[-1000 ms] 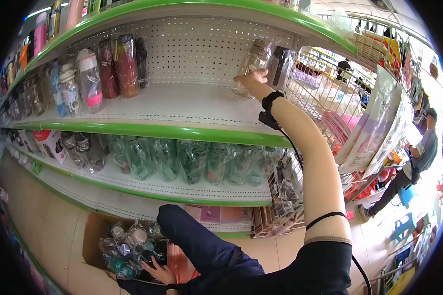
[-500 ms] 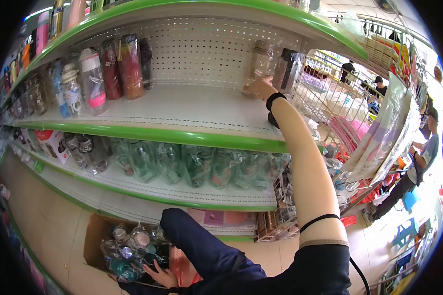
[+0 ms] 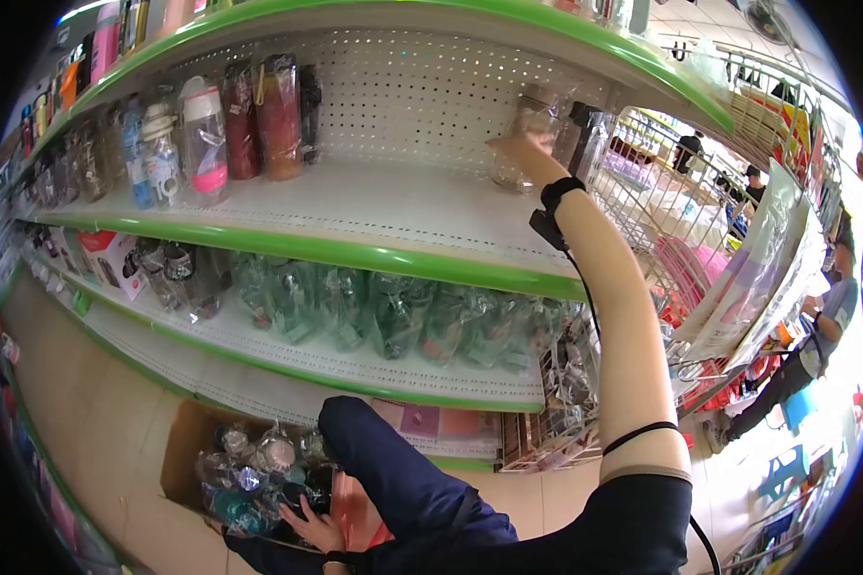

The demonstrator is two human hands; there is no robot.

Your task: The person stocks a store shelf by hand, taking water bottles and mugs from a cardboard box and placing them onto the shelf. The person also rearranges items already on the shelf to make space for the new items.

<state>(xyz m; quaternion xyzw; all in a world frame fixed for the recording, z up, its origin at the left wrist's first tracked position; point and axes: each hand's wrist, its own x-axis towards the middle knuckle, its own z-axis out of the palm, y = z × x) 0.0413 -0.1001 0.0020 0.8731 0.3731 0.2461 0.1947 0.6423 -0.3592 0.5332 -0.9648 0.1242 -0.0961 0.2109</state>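
On the upper shelf (image 3: 422,206), my right hand (image 3: 532,161) reaches across the middle of a clear plastic-wrapped bottle (image 3: 539,113). Its fingers are smeared, so I cannot tell whether they grip the bottle. A dark-topped bottle (image 3: 590,134) stands just to the right. Low down, my left hand (image 3: 314,527) lies open with fingers spread, against dark wrapped bottles (image 3: 297,491) at the side of a cardboard box (image 3: 184,450). Inside that box are several more plastic-wrapped bottles, some clear-lidded and some teal (image 3: 240,513).
Red bottles (image 3: 280,120) and a pink-based bottle (image 3: 204,144) stand left on the upper shelf. Green-tinted wrapped glassware (image 3: 393,316) lines the shelf below. A wire rack (image 3: 652,182) borders the right side. Farther right, a person (image 3: 834,307) stands in the aisle.
My right hand has risen from the clear bottle's base to about its middle. The view has shifted slightly, while my left hand stays at the box.
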